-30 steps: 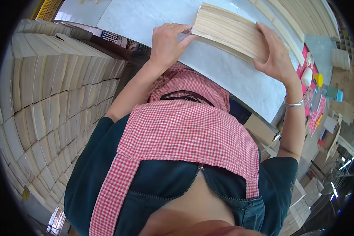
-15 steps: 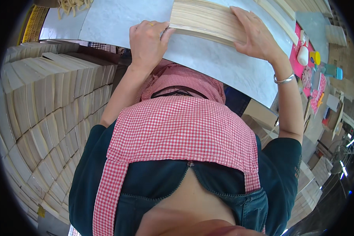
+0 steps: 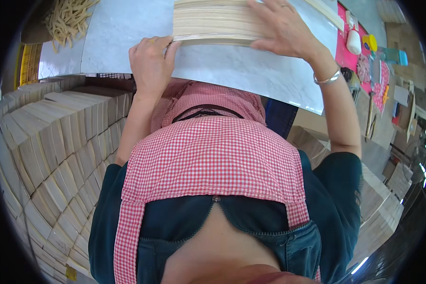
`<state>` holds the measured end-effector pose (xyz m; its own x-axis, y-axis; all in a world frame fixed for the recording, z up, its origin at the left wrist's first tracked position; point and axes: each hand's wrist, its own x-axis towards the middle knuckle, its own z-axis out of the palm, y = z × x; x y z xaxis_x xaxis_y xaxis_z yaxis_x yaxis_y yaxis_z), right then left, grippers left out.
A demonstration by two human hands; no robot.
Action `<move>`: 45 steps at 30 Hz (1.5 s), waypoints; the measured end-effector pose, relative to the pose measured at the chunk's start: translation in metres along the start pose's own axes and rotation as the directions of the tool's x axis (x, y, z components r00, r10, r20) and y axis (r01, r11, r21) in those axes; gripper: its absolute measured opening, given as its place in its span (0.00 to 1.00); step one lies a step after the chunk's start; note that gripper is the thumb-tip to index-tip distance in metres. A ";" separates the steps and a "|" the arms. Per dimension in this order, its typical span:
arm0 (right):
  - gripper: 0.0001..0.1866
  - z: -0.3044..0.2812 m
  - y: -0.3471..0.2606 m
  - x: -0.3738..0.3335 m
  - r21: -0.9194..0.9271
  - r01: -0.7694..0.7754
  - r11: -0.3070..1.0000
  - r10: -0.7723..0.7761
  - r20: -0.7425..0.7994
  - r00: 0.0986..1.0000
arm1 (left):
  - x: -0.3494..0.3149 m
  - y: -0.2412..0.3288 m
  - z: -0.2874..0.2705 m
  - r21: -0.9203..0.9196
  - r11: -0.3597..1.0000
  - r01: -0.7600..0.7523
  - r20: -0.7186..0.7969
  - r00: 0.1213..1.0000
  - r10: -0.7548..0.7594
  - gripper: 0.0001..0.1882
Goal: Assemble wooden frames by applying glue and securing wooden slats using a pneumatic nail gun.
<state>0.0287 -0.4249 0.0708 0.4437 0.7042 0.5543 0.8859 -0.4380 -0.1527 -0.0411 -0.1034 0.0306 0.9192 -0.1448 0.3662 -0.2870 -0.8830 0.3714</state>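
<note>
A pale wooden stack (image 3: 217,21) lies on a marbled table (image 3: 222,66), between the fingers of the left hand (image 3: 151,62) and right hand (image 3: 289,31). Left thumb and forefinger touch its near corner, grip unclear; right fingers are apart.

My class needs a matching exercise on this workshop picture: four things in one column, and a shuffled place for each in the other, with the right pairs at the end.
Things
1. Stack of thin wooden sheets
2. Silver bangle
3. White bottle
4. Heap of pale strips

Places
A. On the pink surface, beside the yellow tub
B. In the upper left of the view
C. Around the right wrist
D. With the left hand at its near left corner

Right pairs: 1-D, 2-C, 3-A, 4-B
</note>
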 end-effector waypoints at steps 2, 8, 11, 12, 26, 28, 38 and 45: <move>0.35 -0.011 -0.003 -0.035 -0.091 -0.250 0.964 0.243 -0.078 0.967 | -0.001 -0.002 -0.001 -0.010 1.000 0.007 -0.004 1.000 -0.007 0.12; 0.09 -0.039 -0.052 -0.107 0.011 -0.792 0.611 0.786 -0.133 0.604 | 0.003 -0.006 -0.004 -0.051 0.999 0.013 0.040 0.999 -0.011 0.12; 0.07 -0.031 -0.057 -0.107 0.025 -0.800 0.600 0.794 -0.142 0.591 | 0.006 -0.005 -0.005 -0.046 0.999 0.012 0.048 0.999 -0.010 0.12; 0.06 -0.027 -0.059 -0.104 0.034 -0.802 0.596 0.798 -0.143 0.586 | 0.006 -0.005 -0.005 -0.041 0.999 0.016 0.052 0.999 -0.014 0.12; 0.01 -0.008 -0.073 -0.096 0.046 -0.754 0.655 0.754 -0.108 0.648 | 0.005 -0.032 -0.014 -0.234 0.958 0.163 0.100 0.985 -0.143 0.13; 0.02 -0.005 -0.079 -0.092 -0.009 -0.736 0.677 0.731 -0.105 0.674 | 0.004 -0.037 -0.022 -0.247 0.951 0.188 0.111 0.980 -0.165 0.14; 0.07 -0.007 -0.061 -0.095 0.289 -0.825 0.485 0.868 -0.272 0.415 | 0.060 0.067 -0.061 0.124 0.992 -0.033 0.469 0.883 -0.029 0.18; 0.07 0.031 -0.036 -0.066 0.276 -0.817 0.505 0.825 -0.431 0.365 | 0.086 0.115 0.050 -0.212 0.798 -0.564 0.202 0.774 0.600 0.23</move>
<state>-0.0283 -0.4377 0.0143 0.8349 -0.3453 0.4286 0.1224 -0.6427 -0.7563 0.0179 -0.2400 0.0624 0.5934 -0.7322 0.3344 -0.8046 -0.5286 0.2704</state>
